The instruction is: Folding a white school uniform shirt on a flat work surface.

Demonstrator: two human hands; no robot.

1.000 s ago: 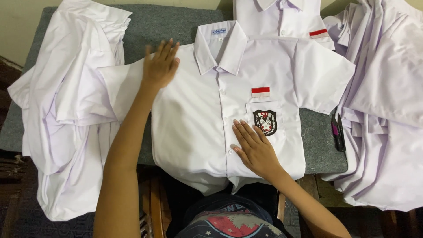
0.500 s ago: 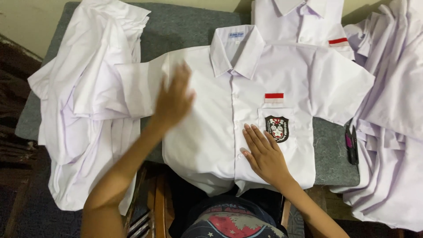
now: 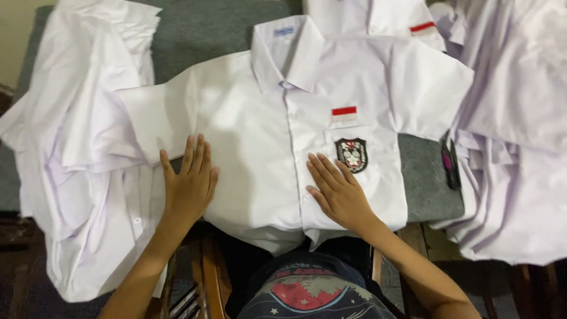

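A white short-sleeved shirt (image 3: 260, 118) lies face up and buttoned on a grey padded surface (image 3: 207, 29), collar away from me. A red-and-white patch and a dark crest badge (image 3: 351, 154) sit on its chest pocket. My left hand (image 3: 189, 183) lies flat, fingers apart, on the shirt's lower left side next to the sleeve. My right hand (image 3: 338, 190) presses flat on the lower front, just below the badge. Neither hand grips anything.
A heap of white shirts (image 3: 88, 147) hangs off the left edge and another heap (image 3: 514, 136) lies at the right. One more folded white shirt (image 3: 372, 15) sits at the top. A dark pen-like object (image 3: 450, 165) rests right of the pocket.
My left hand has slid down from the shoulder and sleeve area to the shirt's lower left side. My right hand has stayed below the badge.
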